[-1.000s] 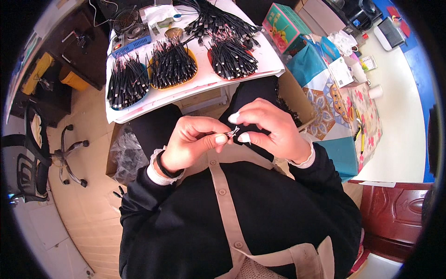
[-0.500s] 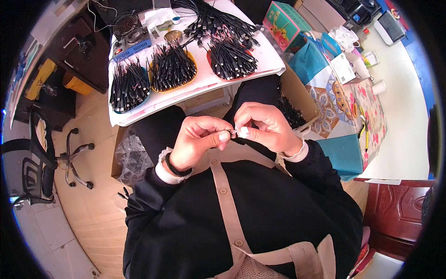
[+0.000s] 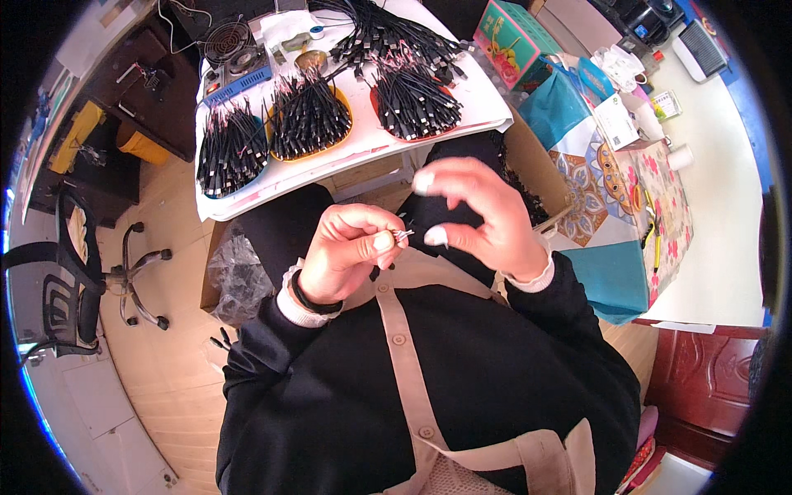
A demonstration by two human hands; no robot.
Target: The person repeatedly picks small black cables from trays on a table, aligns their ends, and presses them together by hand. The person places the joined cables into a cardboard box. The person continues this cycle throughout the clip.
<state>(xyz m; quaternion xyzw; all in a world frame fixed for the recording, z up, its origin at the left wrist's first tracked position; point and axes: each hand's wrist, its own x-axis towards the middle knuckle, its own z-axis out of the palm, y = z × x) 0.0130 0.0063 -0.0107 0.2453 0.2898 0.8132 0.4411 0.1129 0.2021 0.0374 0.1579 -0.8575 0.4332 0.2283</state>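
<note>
Left hand (image 3: 351,256) is pinching a small metal connector tip (image 3: 403,236) at chest height, close over the lap; right hand (image 3: 478,219) is hovering just beside it, fingers spread and curled, gripping nothing. Beyond the hands, the white desk (image 3: 487,99) is carrying three trays of black cable bundles: blue (image 3: 231,148), orange (image 3: 309,115), red (image 3: 415,97). A small fan (image 3: 228,40) is sitting behind them, an office chair (image 3: 74,280) standing left.

Black sweater w/ white cuffs, beige apron straps, black wristband.
</note>
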